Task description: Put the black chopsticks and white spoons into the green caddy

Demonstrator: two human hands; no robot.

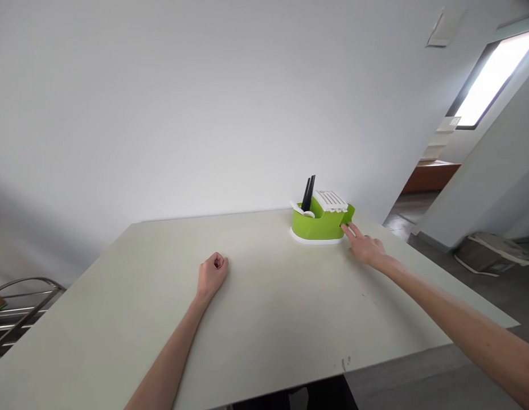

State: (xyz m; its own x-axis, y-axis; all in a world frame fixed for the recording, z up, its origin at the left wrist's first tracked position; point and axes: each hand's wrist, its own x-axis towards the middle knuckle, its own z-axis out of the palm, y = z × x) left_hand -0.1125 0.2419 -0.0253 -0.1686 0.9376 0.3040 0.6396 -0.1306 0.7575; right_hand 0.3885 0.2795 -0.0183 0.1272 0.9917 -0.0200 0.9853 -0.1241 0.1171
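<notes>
A green cutlery holder (pixel 318 226) with a white base stands at the back right of the table, close to the wall. Two black chopsticks (pixel 307 196), or similar black handles, stick up from its left compartment. White spoons (pixel 307 214) lean there too, and a white slotted rack (pixel 331 201) tops the right part. My right hand (pixel 363 247) reaches to the holder's right end, its fingers stretched out and the tips touching or nearly touching the green side. Curled into a fist, my left hand (pixel 213 269) rests on the table left of the holder, with nothing visible in it.
The pale table (pixel 268 319) meets a plain wall (pixel 204 114) at the back. A metal tube rack (pixel 29 307) stands beyond the left edge. On the floor at right sits a box-like container (pixel 488 254), near a doorway.
</notes>
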